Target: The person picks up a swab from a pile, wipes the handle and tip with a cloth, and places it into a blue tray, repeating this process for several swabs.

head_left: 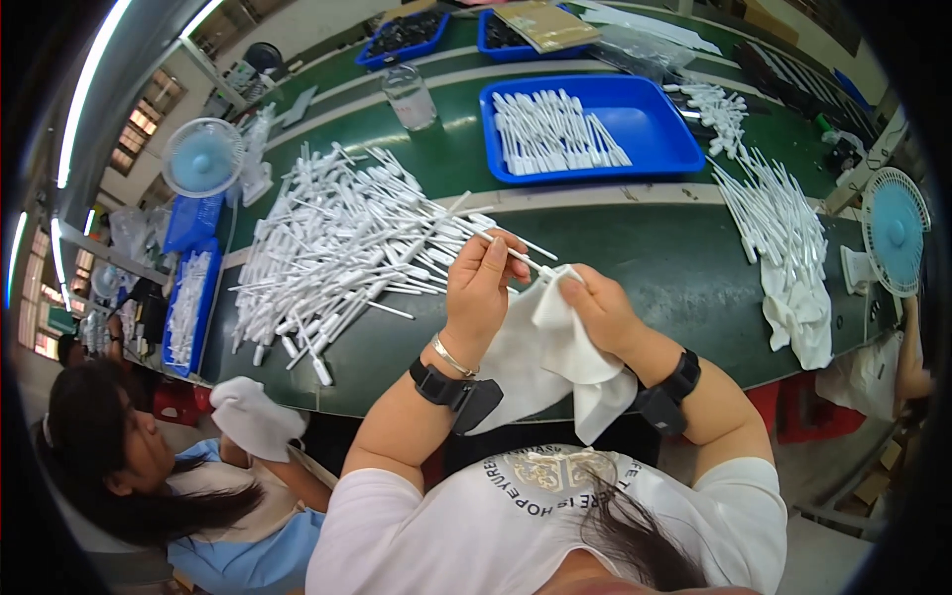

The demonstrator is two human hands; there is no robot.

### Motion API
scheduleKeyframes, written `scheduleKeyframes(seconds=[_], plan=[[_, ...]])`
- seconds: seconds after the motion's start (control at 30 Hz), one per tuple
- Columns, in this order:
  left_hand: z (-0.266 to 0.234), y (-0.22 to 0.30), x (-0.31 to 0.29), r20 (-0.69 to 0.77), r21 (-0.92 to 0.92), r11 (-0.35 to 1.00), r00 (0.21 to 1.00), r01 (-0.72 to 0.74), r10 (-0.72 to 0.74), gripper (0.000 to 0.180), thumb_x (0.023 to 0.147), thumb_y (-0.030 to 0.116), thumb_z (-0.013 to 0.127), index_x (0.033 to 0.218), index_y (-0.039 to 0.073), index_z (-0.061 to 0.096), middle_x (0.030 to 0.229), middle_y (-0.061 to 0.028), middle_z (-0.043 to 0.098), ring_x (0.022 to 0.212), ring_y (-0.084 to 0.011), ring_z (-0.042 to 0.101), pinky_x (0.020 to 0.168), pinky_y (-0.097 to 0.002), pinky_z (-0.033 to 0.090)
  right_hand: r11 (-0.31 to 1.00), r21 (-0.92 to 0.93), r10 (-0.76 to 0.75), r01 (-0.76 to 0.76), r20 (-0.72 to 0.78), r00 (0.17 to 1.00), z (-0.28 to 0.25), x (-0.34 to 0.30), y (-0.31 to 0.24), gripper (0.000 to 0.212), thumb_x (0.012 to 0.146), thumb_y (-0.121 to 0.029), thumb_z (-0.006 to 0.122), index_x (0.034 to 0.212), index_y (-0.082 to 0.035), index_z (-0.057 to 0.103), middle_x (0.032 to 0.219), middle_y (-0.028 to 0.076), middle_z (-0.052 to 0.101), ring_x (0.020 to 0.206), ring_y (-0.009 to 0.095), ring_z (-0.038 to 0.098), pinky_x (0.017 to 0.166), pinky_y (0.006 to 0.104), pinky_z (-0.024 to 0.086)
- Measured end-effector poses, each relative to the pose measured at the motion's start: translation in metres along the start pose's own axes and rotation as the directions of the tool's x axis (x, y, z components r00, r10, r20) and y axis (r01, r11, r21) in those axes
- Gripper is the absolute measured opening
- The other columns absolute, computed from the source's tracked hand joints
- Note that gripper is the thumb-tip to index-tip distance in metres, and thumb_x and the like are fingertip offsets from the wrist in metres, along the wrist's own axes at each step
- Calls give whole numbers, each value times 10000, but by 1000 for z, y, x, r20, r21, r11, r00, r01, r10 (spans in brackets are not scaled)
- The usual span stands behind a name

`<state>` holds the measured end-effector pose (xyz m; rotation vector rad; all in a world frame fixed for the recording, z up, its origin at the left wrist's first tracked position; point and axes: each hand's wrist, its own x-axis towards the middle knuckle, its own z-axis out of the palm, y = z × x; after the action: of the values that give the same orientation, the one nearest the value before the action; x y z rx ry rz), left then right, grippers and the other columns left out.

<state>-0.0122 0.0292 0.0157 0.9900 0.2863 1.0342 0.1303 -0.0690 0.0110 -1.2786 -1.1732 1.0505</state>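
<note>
Stick, slim and white, slants rightward out of the pinching left hand, its end meeting white cloth that the right hand grasps beside it

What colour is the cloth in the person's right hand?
White cloth, shown best in the head view.

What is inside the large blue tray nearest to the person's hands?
White sticks are piled mostly in the left part of the blue tray; the tray bottom under them is covered.
</note>
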Motion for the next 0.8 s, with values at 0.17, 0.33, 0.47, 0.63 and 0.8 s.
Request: scheduleKeyframes(seconds=[0.17, 0.33, 0.47, 0.63, 0.8], plan=[[1, 4, -7, 35, 136, 987, 996, -81, 77, 215, 946, 158, 400, 947, -8, 536, 876, -48, 553, 706, -98, 549, 642, -243, 457, 899, 381, 201, -216, 80, 976, -8, 8, 0, 235, 922, -250, 459, 912, -31, 544, 800, 1, 559, 700, 70, 508, 626, 212, 418], [25, 2, -12, 536, 684, 441, 811, -581, 235, 102, 846, 46, 489, 918, 0, 545, 899, -115, 578, 731, -215, 589, 671, -281, 471, 840, 505, 247, -200, -28, 968, -6, 13, 21, 212, 917, -187, 437, 892, -8, 549, 795, 27, 588, 697, 116, 553, 603, 283, 444], [34, -1, -3, 722, 652, 176, 675, -737, 152, 136, 785, 13, 509, 912, 29, 555, 840, -136, 567, 713, -280, 576, 621, -322, 478, 985, -161, -100, 68, -206, 973, -16, 18, 44, 204, 895, -188, 455, 895, -11, 556, 787, 80, 597, 703, 170, 570, 623, 307, 445], [29, 22, 52, 214, 809, 562, 977, -171, -10, 144, 888, 114, 445, 884, 31, 562, 771, -78, 590, 636, -163, 581, 554, -281, 468, 997, 6, -77, 80, -210, 975, -17, 23, 20, 204, 880, -201, 480, 915, -17, 559, 781, 71, 576, 713, 151, 526, 635, 273, 429], [54, 1, 172, 88, 611, 790, 987, 53, -133, 198, 884, 190, 499, 868, 7, 572, 769, -46, 571, 591, -110, 536, 541, -225, 456, 996, -91, -34, 26, -94, 995, -26, 19, 24, 239, 864, -236, 493, 903, -6, 546, 820, 191, 586, 745, 321, 568, 663, 350, 437]])
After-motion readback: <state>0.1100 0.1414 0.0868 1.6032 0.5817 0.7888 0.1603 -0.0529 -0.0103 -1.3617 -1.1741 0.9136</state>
